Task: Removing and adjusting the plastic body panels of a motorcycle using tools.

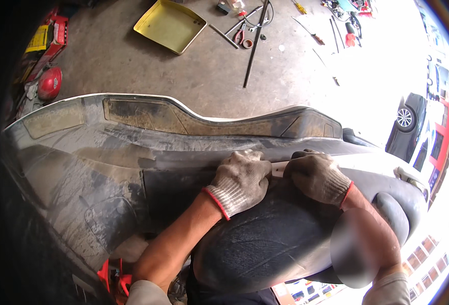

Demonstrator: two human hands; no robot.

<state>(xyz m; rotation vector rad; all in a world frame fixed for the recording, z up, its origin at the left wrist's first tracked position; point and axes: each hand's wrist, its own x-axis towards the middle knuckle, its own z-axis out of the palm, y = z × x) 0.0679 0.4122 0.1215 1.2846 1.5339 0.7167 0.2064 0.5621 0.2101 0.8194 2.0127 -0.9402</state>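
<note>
My left hand [243, 175] and right hand [317, 174] curl beside the pale strip [279, 169], probably spaced for even leverage — whether either actually grips it, I can't tell.

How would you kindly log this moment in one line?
left hand: gloved, by seat; right hand: gloved, by seat; grip: unclear; floor: yellow tray

Workshop: pliers [242, 31] on concrete floor [102, 61]

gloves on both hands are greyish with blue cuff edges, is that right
Not quite: in the head view the cuff edges are red, not blue. The gloves on the left hand and right hand are greyish.
</note>
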